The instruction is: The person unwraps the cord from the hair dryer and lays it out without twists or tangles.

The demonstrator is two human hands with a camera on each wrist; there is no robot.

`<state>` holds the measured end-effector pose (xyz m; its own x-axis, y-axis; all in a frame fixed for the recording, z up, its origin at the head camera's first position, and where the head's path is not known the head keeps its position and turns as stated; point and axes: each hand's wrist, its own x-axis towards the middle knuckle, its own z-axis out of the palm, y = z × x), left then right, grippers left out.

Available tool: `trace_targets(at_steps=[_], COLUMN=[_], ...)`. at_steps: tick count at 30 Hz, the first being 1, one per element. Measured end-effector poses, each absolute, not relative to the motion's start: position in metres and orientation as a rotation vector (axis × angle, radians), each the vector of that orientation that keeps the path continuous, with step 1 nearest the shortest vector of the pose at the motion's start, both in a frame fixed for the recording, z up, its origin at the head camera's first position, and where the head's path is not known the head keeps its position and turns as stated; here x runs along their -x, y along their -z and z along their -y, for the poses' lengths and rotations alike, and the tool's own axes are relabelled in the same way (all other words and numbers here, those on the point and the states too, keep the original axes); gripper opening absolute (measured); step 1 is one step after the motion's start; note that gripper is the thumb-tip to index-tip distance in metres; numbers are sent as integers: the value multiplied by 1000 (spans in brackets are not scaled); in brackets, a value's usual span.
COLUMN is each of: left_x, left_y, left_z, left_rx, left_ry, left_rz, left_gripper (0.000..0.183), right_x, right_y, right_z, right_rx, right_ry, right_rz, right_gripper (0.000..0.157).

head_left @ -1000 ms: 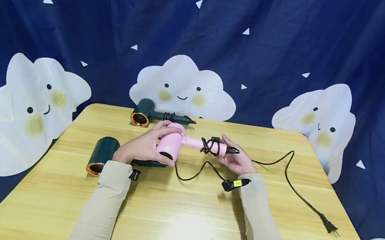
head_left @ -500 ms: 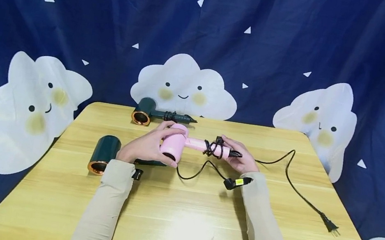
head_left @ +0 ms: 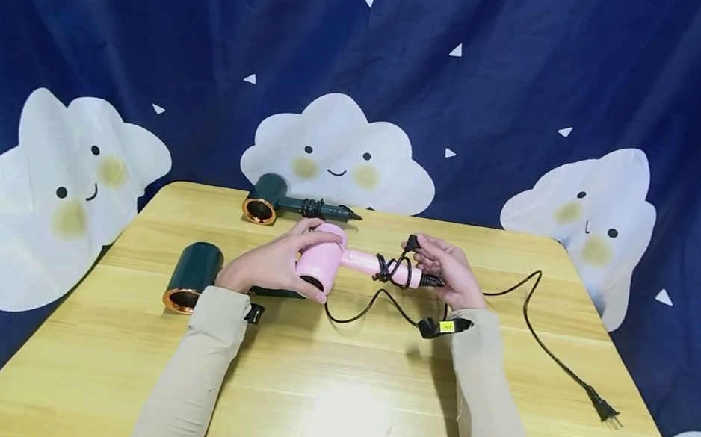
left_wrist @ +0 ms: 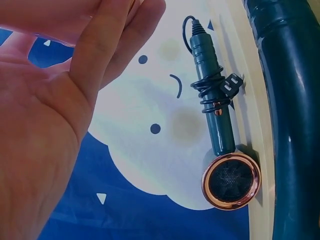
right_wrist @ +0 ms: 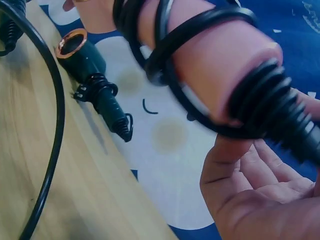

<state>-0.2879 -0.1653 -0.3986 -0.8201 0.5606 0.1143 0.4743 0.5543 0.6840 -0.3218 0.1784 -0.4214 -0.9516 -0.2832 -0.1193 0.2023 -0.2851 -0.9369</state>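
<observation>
My left hand grips the barrel of a pink hair dryer, thumb below and fingers over the top, and holds it above the table. A black cord is wound round its handle, which points right. At the handle's end my right hand pinches the small black plug of that cord, drawn up from the coils. In the right wrist view the handle and its ribbed cord guard pass close above the right hand; the plug is out of sight there.
A dark green hair dryer lies at left, its handle partly behind the left hand. Another green hair dryer, cord wrapped, lies at the table's far edge. A loose cord with a two-pin plug lies at right. A yellow-labelled black connector is at the right wrist.
My right hand has moved up and right from the handle's end, pulling the plug away from the coiled cord. The left hand keeps its grip on the pink hair dryer, shifted slightly right.
</observation>
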Motion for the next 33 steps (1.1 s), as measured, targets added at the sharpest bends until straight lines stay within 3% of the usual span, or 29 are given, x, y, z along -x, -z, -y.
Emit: trace_targets(at_steps=[18, 24, 33], left_x=[290, 289, 291], left_y=[397, 396, 397], left_z=[175, 180, 188], left_rx=[-850, -820, -816], left_ry=[-1139, -1159, -1177], left_rz=[-2675, -2684, -2708], left_gripper=[98, 97, 97], right_x=[305, 296, 287], right_y=[385, 376, 369], right_z=[-169, -164, -154], right_rx=[225, 329, 463], right_ry=[2363, 2305, 2192], right_rz=[-1861, -1973, -2086], right_gripper=[10, 21, 21])
